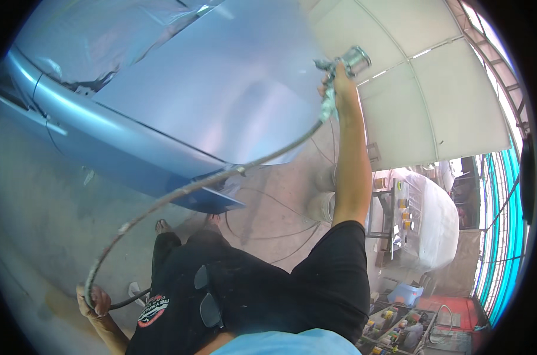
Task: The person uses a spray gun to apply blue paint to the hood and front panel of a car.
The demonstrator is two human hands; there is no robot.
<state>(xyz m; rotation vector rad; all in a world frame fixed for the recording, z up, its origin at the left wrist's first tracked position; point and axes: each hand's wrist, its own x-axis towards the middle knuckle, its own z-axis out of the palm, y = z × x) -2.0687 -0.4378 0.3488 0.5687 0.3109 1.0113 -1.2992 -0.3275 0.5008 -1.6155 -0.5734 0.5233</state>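
The metallic blue curved sheet-metal car body point(221, 89) lies toward eleven o'clock, and the silver metal spray gun point(354, 61) sits in the right hand point(341, 83) at one. From it, the long grey flexible hose point(179, 192) runs to the left hand point(97, 300) at eight. Between three and four, apparently, small round yellow tins point(404, 203) lie left of the rounded white sheeted bulk point(437, 222).

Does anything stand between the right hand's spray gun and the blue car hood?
Nothing visible stands between the spray gun in the right hand and the blue car hood. The air hose, running to the left hand, crosses this view over the hood's near corner.
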